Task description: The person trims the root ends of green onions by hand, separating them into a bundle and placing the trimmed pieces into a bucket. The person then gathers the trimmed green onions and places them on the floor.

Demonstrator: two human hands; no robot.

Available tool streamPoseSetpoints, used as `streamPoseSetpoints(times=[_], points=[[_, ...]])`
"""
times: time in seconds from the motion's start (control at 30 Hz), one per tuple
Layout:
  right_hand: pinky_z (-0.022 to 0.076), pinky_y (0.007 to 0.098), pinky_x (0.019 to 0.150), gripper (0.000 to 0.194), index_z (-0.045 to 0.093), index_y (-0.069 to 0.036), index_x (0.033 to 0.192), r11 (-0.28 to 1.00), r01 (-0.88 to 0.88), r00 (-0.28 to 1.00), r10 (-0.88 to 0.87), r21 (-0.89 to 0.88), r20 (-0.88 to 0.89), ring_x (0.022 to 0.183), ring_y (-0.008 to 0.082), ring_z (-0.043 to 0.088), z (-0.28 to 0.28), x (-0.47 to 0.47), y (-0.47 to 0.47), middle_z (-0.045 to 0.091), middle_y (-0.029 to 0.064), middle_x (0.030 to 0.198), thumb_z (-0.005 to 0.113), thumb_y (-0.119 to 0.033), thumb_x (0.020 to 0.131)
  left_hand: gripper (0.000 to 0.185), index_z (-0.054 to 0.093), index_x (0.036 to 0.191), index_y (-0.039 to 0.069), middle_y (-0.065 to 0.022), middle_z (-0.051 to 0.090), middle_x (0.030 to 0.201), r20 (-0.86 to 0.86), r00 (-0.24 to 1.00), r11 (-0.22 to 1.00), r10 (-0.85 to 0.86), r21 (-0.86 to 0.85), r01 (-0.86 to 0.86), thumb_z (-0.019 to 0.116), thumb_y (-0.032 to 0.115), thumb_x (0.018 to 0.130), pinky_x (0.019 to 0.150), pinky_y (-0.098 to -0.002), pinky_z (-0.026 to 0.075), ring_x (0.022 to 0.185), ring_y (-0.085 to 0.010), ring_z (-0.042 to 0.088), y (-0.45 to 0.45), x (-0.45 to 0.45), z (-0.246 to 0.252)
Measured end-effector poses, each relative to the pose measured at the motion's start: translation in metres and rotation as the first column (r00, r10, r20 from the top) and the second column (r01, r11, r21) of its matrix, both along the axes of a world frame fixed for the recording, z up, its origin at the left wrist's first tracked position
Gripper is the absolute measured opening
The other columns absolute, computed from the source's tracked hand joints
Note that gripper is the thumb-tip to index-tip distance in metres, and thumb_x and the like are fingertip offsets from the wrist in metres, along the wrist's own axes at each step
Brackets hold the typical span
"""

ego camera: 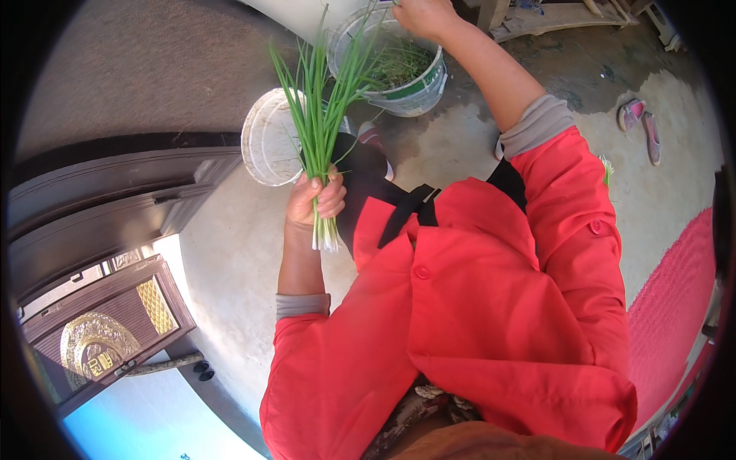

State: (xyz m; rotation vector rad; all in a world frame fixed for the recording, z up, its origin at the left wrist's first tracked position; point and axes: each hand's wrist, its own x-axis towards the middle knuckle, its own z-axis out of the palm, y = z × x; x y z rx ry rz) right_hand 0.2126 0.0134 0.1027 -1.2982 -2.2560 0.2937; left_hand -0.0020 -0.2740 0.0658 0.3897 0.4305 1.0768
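A bunch of green onions stands upright in my left hand, its green tops pointing away from me and its white root ends below my fist. My right hand is at the top edge of the view, over the far rim of a white plastic bucket with a green band; its fingers are partly cut off, and I cannot tell what they hold. Green trimmings lie inside that bucket. Just beyond my left hand, a second white bucket shows its soiled inside, partly hidden by the onions.
Pink shoes lie on the concrete floor at the right, with a red mat nearer me. More green onions show beside my right sleeve. A wooden bench stands at the far right, an ornate door at the left.
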Motion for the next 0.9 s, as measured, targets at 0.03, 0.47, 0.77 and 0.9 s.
streamPoseSetpoints(times=[0.03, 0.47, 0.77, 0.9], points=[[0.0515, 0.0435, 0.073, 0.023, 0.065, -0.011, 0.100, 1.000, 0.004, 1.000, -0.004, -0.019, 0.007, 0.081, 0.0342, 0.065, 0.006, -0.001, 0.003, 0.066, 0.0177, 0.091, 0.051, -0.019, 0.084, 0.028, 0.049, 0.103, -0.003, -0.0035, 0.040, 0.062, 0.001, 1.000, 1.000, 0.012, 0.004, -0.012, 0.060, 0.018, 0.089, 0.038, -0.0221, 0.030, 0.047, -0.0093, 0.036, -0.001, 0.000, 0.001], [0.0479, 0.0325, 0.072, 0.021, 0.066, -0.003, 0.094, 0.912, -0.189, 0.878, -0.009, -0.364, -0.479, 0.076, 0.0230, 0.061, 0.004, 0.037, -0.061, 0.064, 0.0117, 0.087, 0.062, -0.021, 0.083, 0.039, 0.045, 0.121, -0.006, -0.0011, 0.039, 0.069, 0.003, 0.998, 0.998, 0.064, -0.004, -0.064, 0.054, 0.020, 0.093, 0.042, -0.0209, 0.035, 0.052, -0.0074, 0.036, 0.022, 0.015, -0.003], [0.0472, 0.0339, 0.066, 0.019, 0.065, -0.008, 0.091, 0.803, -0.565, 0.756, 0.413, -0.189, -0.508, 0.073, 0.0256, 0.060, -0.013, 0.000, -0.143, 0.060, 0.0078, 0.081, 0.065, -0.023, 0.078, 0.034, 0.046, 0.113, -0.001, -0.0042, 0.044, 0.076, -0.172, 0.984, 0.999, 0.041, 0.006, -0.041, 0.056, 0.025, 0.092, 0.046, -0.0217, 0.036, 0.057, -0.0087, 0.041, 0.042, 0.029, 0.006], [0.0473, 0.0381, 0.063, 0.016, 0.064, -0.010, 0.087, 0.866, -0.497, 0.762, 0.403, -0.058, -0.507, 0.073, 0.0296, 0.060, -0.009, -0.002, -0.148, 0.059, 0.0076, 0.079, 0.064, -0.023, 0.078, 0.033, 0.048, 0.113, 0.002, -0.0052, 0.051, 0.082, -0.257, 0.963, 0.996, 0.080, -0.022, -0.088, 0.059, 0.023, 0.090, 0.050, -0.0233, 0.037, 0.060, -0.0106, 0.044, 0.044, 0.033, 0.009]])
